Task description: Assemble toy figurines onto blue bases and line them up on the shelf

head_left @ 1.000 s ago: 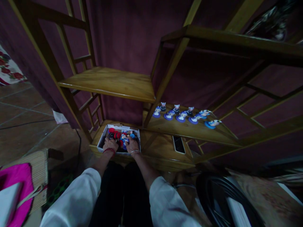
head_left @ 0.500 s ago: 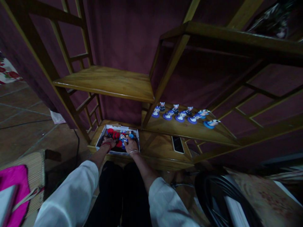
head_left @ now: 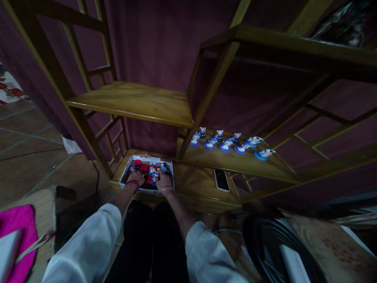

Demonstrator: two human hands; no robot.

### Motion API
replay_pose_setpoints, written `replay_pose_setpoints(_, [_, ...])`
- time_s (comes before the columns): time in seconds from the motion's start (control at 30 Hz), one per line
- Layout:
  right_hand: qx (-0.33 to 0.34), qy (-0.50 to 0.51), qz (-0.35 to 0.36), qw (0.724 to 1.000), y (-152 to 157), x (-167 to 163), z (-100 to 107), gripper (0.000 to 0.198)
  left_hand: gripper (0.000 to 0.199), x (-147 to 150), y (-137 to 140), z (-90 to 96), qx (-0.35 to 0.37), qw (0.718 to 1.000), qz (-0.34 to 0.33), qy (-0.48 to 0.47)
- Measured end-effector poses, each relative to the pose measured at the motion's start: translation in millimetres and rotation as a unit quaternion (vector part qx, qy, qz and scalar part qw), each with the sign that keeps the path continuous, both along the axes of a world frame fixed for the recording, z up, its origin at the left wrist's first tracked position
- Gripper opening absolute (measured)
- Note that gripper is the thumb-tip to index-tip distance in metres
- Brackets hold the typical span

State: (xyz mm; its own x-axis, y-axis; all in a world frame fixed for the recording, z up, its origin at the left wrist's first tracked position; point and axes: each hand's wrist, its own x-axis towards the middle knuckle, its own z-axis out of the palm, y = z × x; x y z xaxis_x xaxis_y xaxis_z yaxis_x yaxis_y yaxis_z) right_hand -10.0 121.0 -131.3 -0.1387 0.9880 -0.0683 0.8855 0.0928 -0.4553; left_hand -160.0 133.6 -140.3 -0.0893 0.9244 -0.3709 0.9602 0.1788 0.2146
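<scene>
With both hands down in the white box [head_left: 125, 171] at the lower shelf's [head_left: 193, 179] left end, right-hand [head_left: 163, 181] fingers touch a blue-white figurine [head_left: 157, 175]; left hand [head_left: 136, 178] sits beside red-black figurines [head_left: 144, 168]. Can't tell either grip. Phone [head_left: 221, 180] near the shelf's right end.

A low wooden shelf [head_left: 193, 182] bears an open white box [head_left: 125, 169] at its left and a white-edged phone [head_left: 222, 180] with a dark screen farther right. On the raised shelf [head_left: 235, 163] behind the phone, purple-based figurines [head_left: 226, 145] stand in front of dark ones [head_left: 219, 136], with a blue-based figurine [head_left: 264, 154] near the right end.
</scene>
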Motion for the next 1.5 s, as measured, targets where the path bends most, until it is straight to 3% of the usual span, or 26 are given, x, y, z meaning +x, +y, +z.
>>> replay_pose_setpoints(0.23, [-0.001,-0.008,0.0,1.0,1.1,0.2,-1.9,0.028,0.044,1.6,-1.4,0.0,0.024,0.995,-0.093,0.018])
replay_pose_setpoints(0.63, [0.008,0.0,0.001,1.0,-0.4,0.1,-0.5,0.028,0.051,-1.3,3.5,-4.4,0.076,0.98,-0.184,-0.014])
replay_pose_setpoints(1.0, [0.002,-0.013,0.001,1.0,-0.9,-0.6,1.6,0.027,0.039,-4.4,4.4,-5.7,0.109,0.985,-0.119,-0.06])
replay_pose_setpoints(1.23, [0.001,-0.011,-0.014,1.0,-0.3,0.0,0.5,0.029,0.032,-4.4,-0.2,-1.5,0.076,0.994,-0.055,-0.054])
replay_pose_setpoints(1.5, [0.001,-0.016,-0.03,0.999,-0.3,-0.6,1.7,0.029,0.03,-4.4,0.2,-5.9,0.06,0.996,-0.026,-0.058])
